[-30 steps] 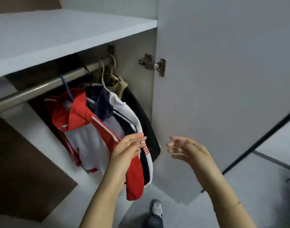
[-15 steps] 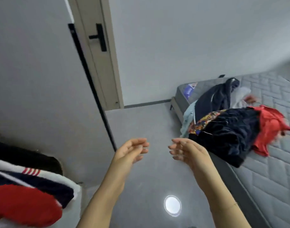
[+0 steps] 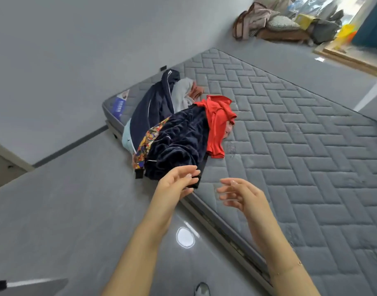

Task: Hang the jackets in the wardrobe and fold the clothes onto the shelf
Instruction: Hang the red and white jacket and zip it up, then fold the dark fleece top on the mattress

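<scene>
Both hands empty and loose-fingered, left hand [image 3: 176, 180] and right hand [image 3: 238, 192], with the soft, floppy dark velvet jacket [image 3: 179, 144] heaped on the bed [image 3: 300, 146] just ahead: probably best gathered at the collar

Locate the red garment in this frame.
In the head view the red garment lies on the grey quilted mattress, on the right edge of the clothes pile, against the dark velvety garment and beyond both open hands.

A home bedroom: a bare quilted mattress [image 3: 290, 146] on a low bed frame, a heap of clothes [image 3: 174, 133] on it, grey floor [image 3: 65, 210], piled cushions and bags [image 3: 290, 22] far off.
</scene>
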Available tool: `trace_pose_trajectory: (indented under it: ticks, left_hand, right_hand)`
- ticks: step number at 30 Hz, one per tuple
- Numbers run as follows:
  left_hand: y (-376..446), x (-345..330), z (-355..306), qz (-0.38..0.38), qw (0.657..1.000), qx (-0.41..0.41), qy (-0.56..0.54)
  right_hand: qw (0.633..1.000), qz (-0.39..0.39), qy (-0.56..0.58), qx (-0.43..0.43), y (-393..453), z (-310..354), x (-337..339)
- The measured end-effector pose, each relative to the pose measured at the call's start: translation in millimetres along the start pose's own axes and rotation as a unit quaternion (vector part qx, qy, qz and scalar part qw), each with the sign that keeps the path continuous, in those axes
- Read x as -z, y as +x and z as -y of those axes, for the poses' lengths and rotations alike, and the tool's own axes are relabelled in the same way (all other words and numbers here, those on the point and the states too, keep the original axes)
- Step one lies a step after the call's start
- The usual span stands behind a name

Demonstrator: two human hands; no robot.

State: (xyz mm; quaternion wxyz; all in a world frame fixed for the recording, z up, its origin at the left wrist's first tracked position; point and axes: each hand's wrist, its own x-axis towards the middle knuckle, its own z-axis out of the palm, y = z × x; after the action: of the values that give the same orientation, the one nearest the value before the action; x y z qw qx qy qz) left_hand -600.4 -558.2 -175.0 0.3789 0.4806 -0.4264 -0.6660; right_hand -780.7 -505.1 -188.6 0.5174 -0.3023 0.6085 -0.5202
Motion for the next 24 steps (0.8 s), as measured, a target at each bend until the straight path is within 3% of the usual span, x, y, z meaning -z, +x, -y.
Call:
trace_pose_trajectory:
  ticks: [3, 8, 18, 20, 24]
  left_hand:
    - [42, -25, 10, 0.003, 1.0, 0.024, 0.008]
    - [149, -26, 27, -0.016, 0.997, 0.049, 0.051]
    - [452, 43, 107, -0.155, 0.973, 0.069, 0.156]
    - [501, 60, 128, -0.182, 0.953, 0.073, 0.231]
    - [569, 113, 177, -0.216, 0.864, 0.084, 0.446]
  right_hand:
    - [0.999, -0.019, -0.006, -0.028, 40, -3, 26]
    - [0.991, -0.126, -0.019, 0.026, 132, -5, 33]
    - [0.986, -0.03, -0.158, -0.048, 394, -51, -1]
    - [0.984, -0.011, -0.165, -0.07, 435, -71, -13]
    - [0.979, 0.021, -0.178, -0.101, 495, -117, -31]
